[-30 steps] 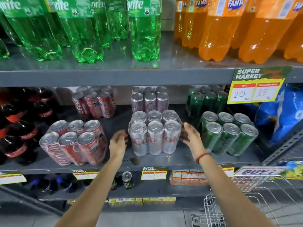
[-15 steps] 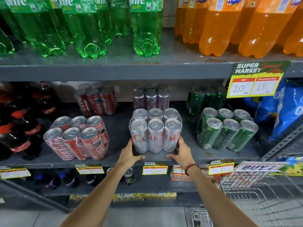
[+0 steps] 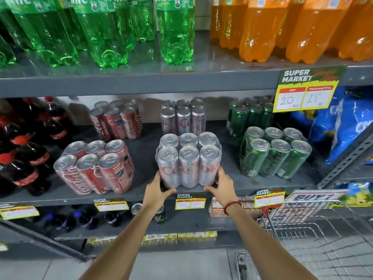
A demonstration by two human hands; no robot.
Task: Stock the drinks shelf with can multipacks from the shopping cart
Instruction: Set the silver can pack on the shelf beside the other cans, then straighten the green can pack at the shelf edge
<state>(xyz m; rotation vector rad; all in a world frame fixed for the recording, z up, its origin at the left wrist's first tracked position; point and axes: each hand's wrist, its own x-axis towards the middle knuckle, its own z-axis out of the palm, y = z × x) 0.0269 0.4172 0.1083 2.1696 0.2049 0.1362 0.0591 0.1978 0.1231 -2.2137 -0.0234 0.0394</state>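
A shrink-wrapped multipack of silver cola cans stands upright at the front of the grey middle shelf. My left hand grips its lower left corner and my right hand its lower right corner, thumbs under the front edge. Another silver multipack stands behind it. A red cola multipack leans at the left front, with one more red pack behind. A green can multipack leans at the right front, a further green pack behind it. The wire shopping cart is at the lower right.
Green and orange soda bottles fill the upper shelf. Dark cola bottles stand at the middle shelf's left, blue bags at its right. A yellow price sign hangs from the upper shelf edge. Loose cans sit on the lower shelf.
My hands slid from the sides of the silver multipack down to its lower front corners. The pack now stands closer to the shelf's front edge. The view has moved slightly closer.
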